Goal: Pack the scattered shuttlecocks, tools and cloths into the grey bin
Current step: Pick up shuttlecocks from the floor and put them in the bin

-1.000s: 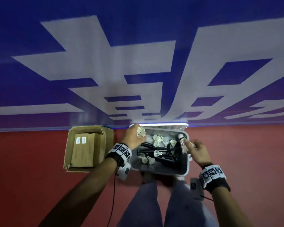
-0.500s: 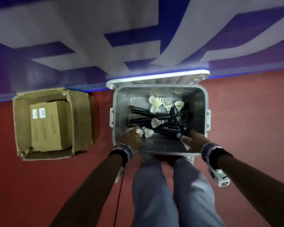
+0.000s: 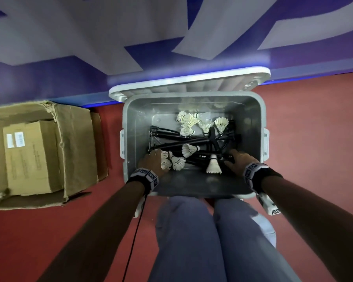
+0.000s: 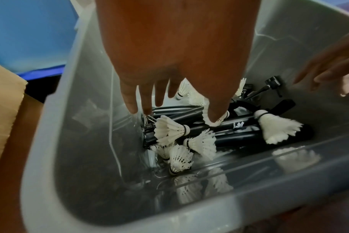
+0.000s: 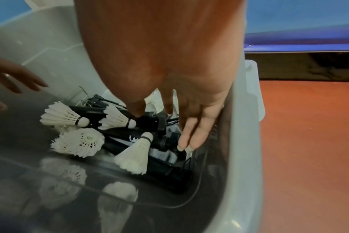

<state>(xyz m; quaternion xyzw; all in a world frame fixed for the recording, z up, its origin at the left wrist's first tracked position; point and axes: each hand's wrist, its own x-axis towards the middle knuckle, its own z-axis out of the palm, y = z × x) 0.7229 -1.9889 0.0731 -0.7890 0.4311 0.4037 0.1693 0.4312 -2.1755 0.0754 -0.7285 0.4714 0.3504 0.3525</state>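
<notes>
Overhead, the head view alone takes in the whole grey bin [image 3: 194,102] on the red floor [image 3: 314,139], its lid [image 3: 188,82] propped open against the blue wall, with an open cardboard box [image 3: 39,151] well apart from the left hand [image 3: 152,162]. Both hands reach inside the bin, the right hand [image 3: 239,161] toward the opposite side.

Only the left wrist view shows that the left hand's fingers [image 4: 159,94] are straight and spread, pointing down, holding nothing; three white shuttlecocks [image 4: 181,141] lie clustered just below their tips, on and against black tubes [image 4: 229,130].

From the right wrist view, the right hand's fingers [image 5: 189,135] are extended, lying close together and reaching down beside the bin's wall, their tips at the black tube ends; whether they touch cannot be told. A feather shuttlecock [image 5: 135,156] lies cork-up just beside them, two more beyond. Reflections of shuttlecocks show in the glossy wall.
</notes>
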